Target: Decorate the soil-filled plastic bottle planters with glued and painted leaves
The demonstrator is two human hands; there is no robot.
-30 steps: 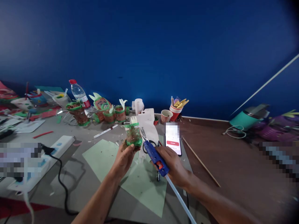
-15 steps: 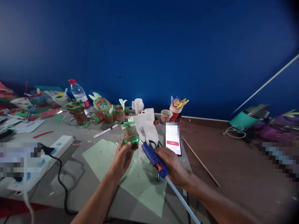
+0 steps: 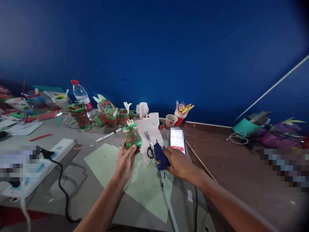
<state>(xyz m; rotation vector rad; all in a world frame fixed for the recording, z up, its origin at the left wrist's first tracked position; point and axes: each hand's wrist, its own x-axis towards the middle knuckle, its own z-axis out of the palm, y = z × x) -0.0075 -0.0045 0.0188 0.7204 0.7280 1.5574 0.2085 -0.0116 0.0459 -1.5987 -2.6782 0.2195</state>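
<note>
My left hand (image 3: 125,163) is closed around the lower part of a small plastic-bottle pot (image 3: 132,137), green and brown with pale leaf-like prongs on top, held upright above the table. In my right hand (image 3: 179,161) is a blue hot glue gun (image 3: 160,157), its nozzle pointing away from me. A long whitish glue stick (image 3: 171,206) trails from its back end toward me. Black-handled scissors (image 3: 150,150) lie just left of the gun on white paper (image 3: 154,135). Under both hands are pale green sheets (image 3: 142,190).
Several similar bottle pots (image 3: 113,119) and a water bottle (image 3: 82,95) stand along the blue wall. A paper cup (image 3: 171,120), a red cup (image 3: 180,117) with utensils and a phone (image 3: 177,141) are right. A power strip (image 3: 61,151) with a black cord lies left.
My right hand has turned the glue gun so its nozzle points more straight ahead, farther from the pot. The pot has shifted slightly left and is held more upright.
</note>
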